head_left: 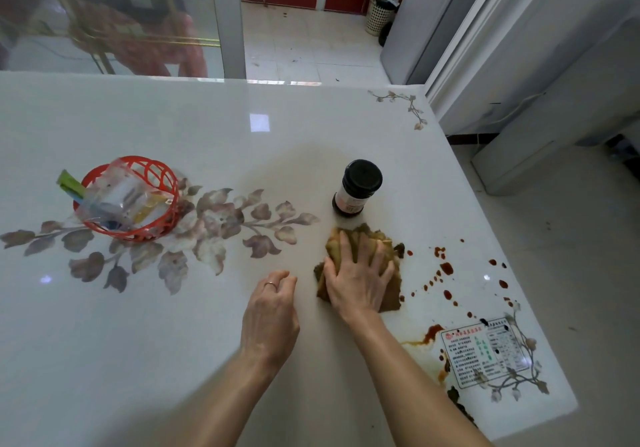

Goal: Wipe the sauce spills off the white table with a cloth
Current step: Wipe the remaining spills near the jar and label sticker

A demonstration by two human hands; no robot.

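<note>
A stained, brownish-yellow cloth (389,299) lies flat on the white table (242,141), near its right side. My right hand (358,276) presses down on the cloth with straight, spread fingers. My left hand (272,311) rests on the table just left of the cloth, its fingers curled under and holding nothing. Dark red sauce drops (446,268) dot the table to the right of the cloth. A bigger brown smear (429,334) lies nearer the front right corner, beside a printed label (485,351).
A dark sauce bottle (356,188) with a black cap stands just behind the cloth. A red plastic basket (128,198) of packets sits at the left. The table's right edge (512,256) drops to the tiled floor. A floral print runs across the table's middle.
</note>
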